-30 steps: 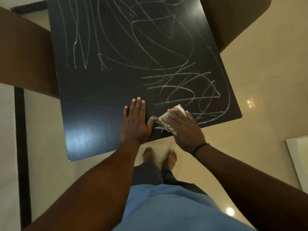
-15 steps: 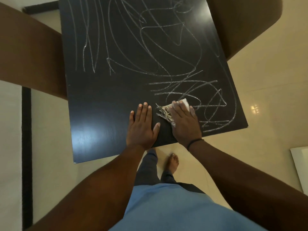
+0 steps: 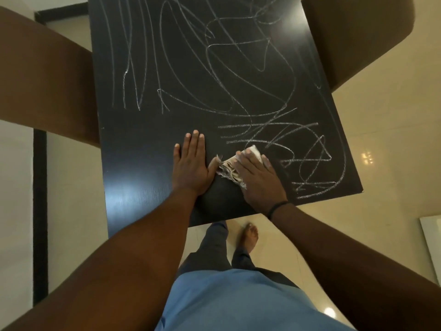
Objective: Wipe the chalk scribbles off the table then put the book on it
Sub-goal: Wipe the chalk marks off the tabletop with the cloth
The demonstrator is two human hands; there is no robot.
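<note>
Midway, the right hand (image 3: pixel 259 177) presses a frayed cloth (image 3: pixel 229 169) flat on the table (image 3: pixel 143 163); the left hand (image 3: pixel 191 168) braces, fingers straight. Chalk scribbles (image 3: pixel 274 137) from 12 to 3 o'clock may smear; apparently no book visible.

Two hands and a cloth on the table

The left hand (image 3: pixel 191 167) lies flat on the table (image 3: pixel 133 163) near its front edge. Just right of it, the right hand (image 3: pixel 259 180) presses on the cloth (image 3: pixel 230 167). The chalk scribbles (image 3: pixel 229 80) lie behind and right of the hands.
</note>
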